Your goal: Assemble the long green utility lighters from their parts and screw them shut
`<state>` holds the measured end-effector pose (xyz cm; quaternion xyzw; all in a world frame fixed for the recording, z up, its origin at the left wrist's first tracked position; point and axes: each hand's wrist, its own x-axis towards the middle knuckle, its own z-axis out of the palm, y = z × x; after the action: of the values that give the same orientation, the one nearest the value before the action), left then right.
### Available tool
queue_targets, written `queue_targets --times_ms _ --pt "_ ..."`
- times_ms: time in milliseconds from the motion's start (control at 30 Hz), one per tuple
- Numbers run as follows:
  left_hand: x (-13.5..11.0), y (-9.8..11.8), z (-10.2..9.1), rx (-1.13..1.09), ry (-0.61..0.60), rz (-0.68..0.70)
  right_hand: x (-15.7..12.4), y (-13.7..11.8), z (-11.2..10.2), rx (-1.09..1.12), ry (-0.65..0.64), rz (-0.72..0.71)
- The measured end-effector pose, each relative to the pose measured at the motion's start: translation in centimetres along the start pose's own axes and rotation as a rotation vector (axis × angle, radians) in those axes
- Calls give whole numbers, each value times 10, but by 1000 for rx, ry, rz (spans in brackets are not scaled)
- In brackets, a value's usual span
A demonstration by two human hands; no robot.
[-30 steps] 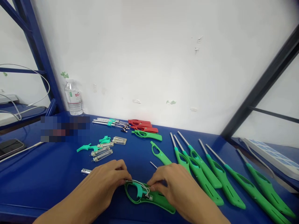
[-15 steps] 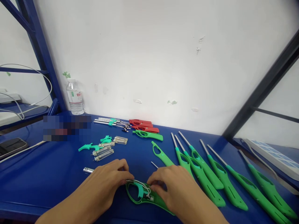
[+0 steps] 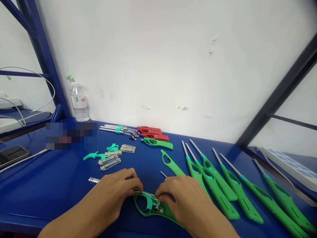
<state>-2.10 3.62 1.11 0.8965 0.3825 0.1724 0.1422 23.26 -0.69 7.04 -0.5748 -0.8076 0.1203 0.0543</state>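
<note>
Just in front of me lies an opened green lighter half-shell (image 3: 166, 215) with its inside facing up. A teal trigger (image 3: 149, 202) and thin white wires (image 3: 153, 196) sit in it. My left hand (image 3: 121, 185) pinches the wires at the shell's narrow end, its fingertips closed. My right hand (image 3: 179, 198) is closed on the shell's handle and upper edge, fingertips near the wires' other end. From beneath the left hand a silver metal tube (image 3: 93, 180) sticks out to the left. Behind the right hand a thin metal rod tip (image 3: 162, 174) shows, the rest of it hidden.
Assembled green lighters (image 3: 231, 181) lie at right, beside a loose green shell (image 3: 173, 163). Further back are red shells (image 3: 153, 136), metal tubes with wires (image 3: 116, 129), clear fuel tanks (image 3: 110, 163) and teal triggers (image 3: 92, 155). A water bottle (image 3: 79, 104) stands by the wall; a phone (image 3: 13, 155) lies left.
My left fingers have shifted slightly to the right along the wires at the shell's edge. My right hand and the shell have barely moved.
</note>
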Motion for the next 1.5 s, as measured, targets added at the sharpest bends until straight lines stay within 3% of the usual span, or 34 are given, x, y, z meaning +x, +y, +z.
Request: queue_targets --times_ms 233,567,633,833,1100,1233,1500 --pt "4 6 -10 -15 -58 -7 1 7 9 -52 83 -65" --pt "1 9 -8 -14 -17 4 -9 35 42 -163 529 -476" --pt "1 10 -9 -14 -11 10 -10 39 48 -238 568 -511" --pt "6 7 -7 6 12 32 -15 44 59 -310 576 -506" --pt "3 4 0 23 35 47 -13 37 59 -379 627 -522" --pt "3 1 3 21 39 60 -14 36 56 -402 566 -496" --pt "4 -2 4 -2 27 69 -20 40 45 -182 491 -490"
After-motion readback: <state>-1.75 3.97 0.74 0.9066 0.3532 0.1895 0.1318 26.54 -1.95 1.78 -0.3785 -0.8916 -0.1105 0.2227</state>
